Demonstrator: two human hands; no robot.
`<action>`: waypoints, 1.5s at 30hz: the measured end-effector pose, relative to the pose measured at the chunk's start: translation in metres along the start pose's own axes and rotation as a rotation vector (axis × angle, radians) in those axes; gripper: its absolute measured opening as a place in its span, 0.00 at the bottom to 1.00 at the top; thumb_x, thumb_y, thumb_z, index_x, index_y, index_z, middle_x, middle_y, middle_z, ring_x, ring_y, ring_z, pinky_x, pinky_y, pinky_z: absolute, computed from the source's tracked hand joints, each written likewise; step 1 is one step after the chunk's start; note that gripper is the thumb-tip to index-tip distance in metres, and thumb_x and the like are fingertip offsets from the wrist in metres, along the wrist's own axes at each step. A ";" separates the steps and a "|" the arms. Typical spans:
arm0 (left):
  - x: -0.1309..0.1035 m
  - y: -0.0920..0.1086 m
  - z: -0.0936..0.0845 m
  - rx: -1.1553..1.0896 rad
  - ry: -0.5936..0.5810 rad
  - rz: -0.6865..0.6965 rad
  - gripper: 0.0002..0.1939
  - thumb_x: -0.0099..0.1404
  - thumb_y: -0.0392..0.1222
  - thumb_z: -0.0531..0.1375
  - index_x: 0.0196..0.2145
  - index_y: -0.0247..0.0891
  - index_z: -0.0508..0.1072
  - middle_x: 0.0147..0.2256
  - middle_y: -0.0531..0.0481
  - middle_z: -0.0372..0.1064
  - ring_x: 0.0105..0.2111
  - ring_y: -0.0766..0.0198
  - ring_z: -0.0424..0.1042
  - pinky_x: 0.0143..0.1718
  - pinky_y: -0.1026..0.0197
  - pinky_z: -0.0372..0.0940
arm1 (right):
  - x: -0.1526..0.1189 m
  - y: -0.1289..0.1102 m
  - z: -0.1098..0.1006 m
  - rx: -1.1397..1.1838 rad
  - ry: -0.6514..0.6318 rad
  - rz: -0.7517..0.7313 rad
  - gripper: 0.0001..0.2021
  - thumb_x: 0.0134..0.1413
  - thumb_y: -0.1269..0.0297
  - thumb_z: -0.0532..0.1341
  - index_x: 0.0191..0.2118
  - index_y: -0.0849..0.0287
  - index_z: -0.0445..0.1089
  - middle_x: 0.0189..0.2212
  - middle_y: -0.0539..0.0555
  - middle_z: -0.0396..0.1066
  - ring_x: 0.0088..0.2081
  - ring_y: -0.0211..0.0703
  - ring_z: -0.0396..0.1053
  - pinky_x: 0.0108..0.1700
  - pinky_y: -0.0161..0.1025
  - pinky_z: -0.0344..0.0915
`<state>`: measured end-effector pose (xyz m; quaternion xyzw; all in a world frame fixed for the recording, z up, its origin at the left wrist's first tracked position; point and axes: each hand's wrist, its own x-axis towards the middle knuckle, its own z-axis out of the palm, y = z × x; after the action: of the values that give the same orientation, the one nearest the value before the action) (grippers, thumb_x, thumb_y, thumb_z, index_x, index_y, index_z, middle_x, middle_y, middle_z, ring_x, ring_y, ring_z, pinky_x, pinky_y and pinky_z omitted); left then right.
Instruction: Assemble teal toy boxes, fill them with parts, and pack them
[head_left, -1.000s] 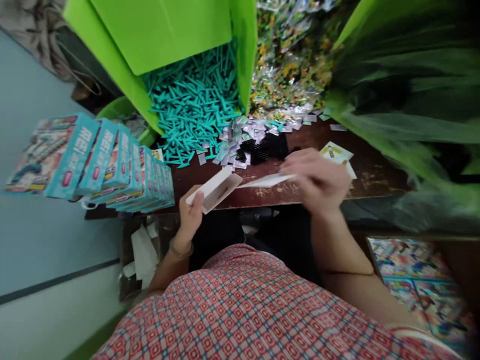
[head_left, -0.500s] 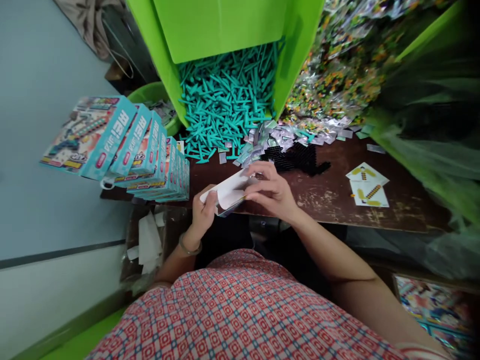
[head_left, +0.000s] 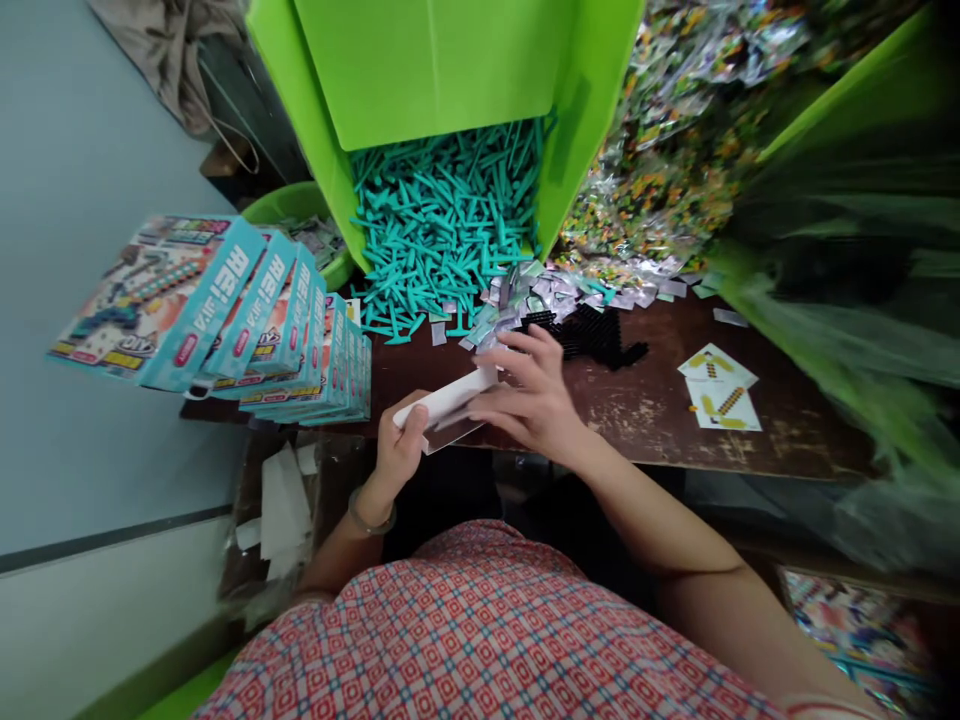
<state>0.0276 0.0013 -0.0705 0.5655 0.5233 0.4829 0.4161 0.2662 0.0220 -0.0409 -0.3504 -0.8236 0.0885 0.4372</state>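
My left hand [head_left: 399, 448] grips one end of a small cardboard box [head_left: 448, 398], its thumb lying over the near edge. The box is tilted above the table's front edge, and its white inside faces up along an open side. At the other end is my right hand [head_left: 541, 400], fingers apart and partly blurred; whether the fingertips touch the flap is hard to tell. Just beyond the hands lie black ridged strips [head_left: 600, 335] and a scatter of small silvery packets [head_left: 551, 290]. Turquoise T-shaped plastic pieces [head_left: 435, 230] spill from a green bin [head_left: 450, 70].
Stacked turquoise printed boxes [head_left: 202, 320] lean at the left, near a green bowl [head_left: 289, 205]. Bags of orange, green and black pieces [head_left: 660, 190] fill the back right. Two printed cards [head_left: 724, 400] lie on the brown table [head_left: 637, 420]. Translucent plastic [head_left: 825, 270] hangs at right.
My right hand has shifted at the box's end, its fingers now more spread and blurred. The box's open side shows more of the inside. My left hand keeps its hold; the view has shifted slightly.
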 end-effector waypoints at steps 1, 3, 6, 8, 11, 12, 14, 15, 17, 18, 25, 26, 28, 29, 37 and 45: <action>0.000 -0.001 -0.002 -0.001 0.023 -0.017 0.32 0.68 0.71 0.61 0.34 0.36 0.82 0.26 0.48 0.74 0.25 0.62 0.69 0.28 0.61 0.68 | 0.001 0.000 0.002 -0.016 -0.056 -0.009 0.04 0.65 0.53 0.69 0.43 0.38 0.83 0.64 0.47 0.69 0.70 0.63 0.59 0.74 0.72 0.48; 0.000 -0.001 -0.007 0.011 0.061 -0.011 0.30 0.69 0.69 0.61 0.36 0.36 0.82 0.26 0.48 0.74 0.25 0.62 0.70 0.29 0.61 0.69 | 0.002 0.005 0.004 0.010 -0.109 -0.005 0.11 0.65 0.50 0.69 0.50 0.39 0.82 0.71 0.49 0.61 0.73 0.65 0.54 0.74 0.71 0.50; -0.002 0.003 -0.011 0.110 0.076 0.211 0.24 0.76 0.58 0.56 0.43 0.37 0.83 0.36 0.43 0.80 0.34 0.57 0.78 0.38 0.58 0.74 | 0.008 0.039 0.010 0.091 0.013 0.124 0.15 0.70 0.47 0.62 0.55 0.40 0.80 0.71 0.50 0.61 0.72 0.61 0.58 0.72 0.67 0.57; -0.005 0.002 -0.005 0.250 -0.013 0.429 0.20 0.78 0.52 0.55 0.49 0.39 0.83 0.45 0.40 0.81 0.44 0.53 0.80 0.49 0.53 0.75 | 0.015 0.079 0.022 0.102 0.106 0.265 0.16 0.75 0.52 0.56 0.53 0.45 0.81 0.63 0.54 0.71 0.66 0.56 0.67 0.68 0.61 0.64; -0.013 -0.016 0.019 0.535 -0.296 0.520 0.19 0.76 0.49 0.59 0.58 0.42 0.79 0.56 0.38 0.78 0.58 0.47 0.77 0.62 0.44 0.70 | 0.036 0.145 0.052 -0.030 -0.025 0.465 0.18 0.75 0.60 0.52 0.53 0.55 0.80 0.55 0.61 0.78 0.58 0.55 0.73 0.63 0.55 0.68; -0.016 -0.026 0.029 0.631 -0.392 0.475 0.22 0.73 0.49 0.63 0.61 0.42 0.77 0.60 0.36 0.75 0.62 0.44 0.74 0.65 0.40 0.68 | 0.045 0.164 0.062 -0.106 -0.104 0.513 0.19 0.74 0.63 0.52 0.55 0.59 0.79 0.56 0.63 0.77 0.58 0.56 0.72 0.62 0.55 0.67; -0.020 -0.045 0.046 0.771 -0.554 0.362 0.36 0.64 0.51 0.73 0.66 0.41 0.73 0.68 0.33 0.66 0.69 0.37 0.64 0.70 0.33 0.61 | 0.065 0.194 0.080 -0.240 -0.201 0.569 0.21 0.72 0.68 0.52 0.61 0.64 0.75 0.61 0.69 0.73 0.61 0.60 0.69 0.65 0.59 0.63; -0.021 -0.053 0.052 0.799 -0.613 0.314 0.44 0.59 0.53 0.76 0.68 0.41 0.70 0.71 0.32 0.61 0.72 0.34 0.59 0.72 0.30 0.57 | 0.075 0.205 0.085 -0.284 -0.212 0.579 0.21 0.71 0.69 0.53 0.63 0.66 0.73 0.63 0.71 0.71 0.63 0.63 0.66 0.66 0.63 0.59; -0.020 -0.064 0.054 0.744 -0.660 0.239 0.50 0.56 0.56 0.77 0.71 0.42 0.66 0.73 0.33 0.56 0.75 0.35 0.53 0.74 0.30 0.51 | 0.093 0.221 0.089 -0.325 -0.206 0.574 0.21 0.69 0.68 0.57 0.63 0.68 0.73 0.63 0.74 0.70 0.63 0.67 0.64 0.69 0.68 0.50; -0.016 -0.065 0.051 0.664 -0.644 0.202 0.47 0.59 0.57 0.75 0.71 0.43 0.66 0.73 0.34 0.57 0.75 0.37 0.54 0.75 0.31 0.51 | 0.100 0.226 0.088 -0.340 -0.214 0.566 0.19 0.69 0.67 0.59 0.61 0.68 0.74 0.61 0.73 0.72 0.62 0.67 0.64 0.69 0.68 0.48; 0.046 -0.058 0.040 -0.350 -0.177 -0.319 0.34 0.71 0.69 0.57 0.61 0.43 0.74 0.56 0.37 0.77 0.56 0.46 0.78 0.61 0.41 0.71 | 0.059 0.161 0.081 -0.284 -0.230 0.298 0.16 0.76 0.62 0.55 0.60 0.53 0.76 0.49 0.56 0.81 0.53 0.51 0.70 0.69 0.58 0.49; 0.056 -0.058 0.043 -0.480 -0.142 -0.412 0.33 0.70 0.69 0.58 0.61 0.43 0.74 0.55 0.38 0.77 0.54 0.49 0.79 0.58 0.44 0.74 | 0.041 0.143 0.082 -0.216 -0.280 0.138 0.15 0.75 0.60 0.56 0.58 0.50 0.77 0.48 0.54 0.81 0.52 0.50 0.71 0.70 0.57 0.47; 0.071 -0.057 0.054 -0.635 -0.098 -0.568 0.25 0.68 0.59 0.66 0.56 0.42 0.77 0.50 0.42 0.79 0.48 0.55 0.81 0.49 0.54 0.77 | 0.008 0.119 0.076 -0.089 -0.351 -0.134 0.14 0.75 0.57 0.57 0.57 0.46 0.77 0.51 0.51 0.81 0.56 0.48 0.71 0.73 0.55 0.44; 0.077 -0.057 0.060 -0.665 -0.083 -0.623 0.20 0.66 0.51 0.69 0.52 0.40 0.78 0.46 0.44 0.80 0.42 0.59 0.81 0.42 0.60 0.77 | -0.003 0.118 0.066 -0.061 -0.352 -0.176 0.14 0.75 0.56 0.57 0.57 0.46 0.77 0.53 0.50 0.80 0.58 0.47 0.70 0.74 0.54 0.44; 0.083 -0.031 0.102 -0.868 -0.184 -0.947 0.11 0.70 0.31 0.61 0.50 0.33 0.77 0.35 0.46 0.77 0.30 0.65 0.77 0.29 0.67 0.72 | -0.001 0.277 -0.121 -0.607 -0.251 0.880 0.25 0.60 0.76 0.59 0.62 0.65 0.76 0.58 0.70 0.75 0.58 0.62 0.70 0.61 0.56 0.63; 0.087 -0.010 0.129 -0.973 -0.214 -0.968 0.24 0.80 0.53 0.51 0.59 0.32 0.74 0.49 0.33 0.81 0.53 0.46 0.81 0.54 0.44 0.77 | -0.043 0.142 -0.070 -0.349 -0.269 0.337 0.20 0.72 0.70 0.55 0.63 0.54 0.75 0.58 0.61 0.75 0.53 0.48 0.73 0.51 0.41 0.68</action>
<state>0.1507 0.0931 -0.0944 0.0621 0.3968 0.3643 0.8403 0.4079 0.0873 -0.0913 -0.5375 -0.8072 0.0624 0.2358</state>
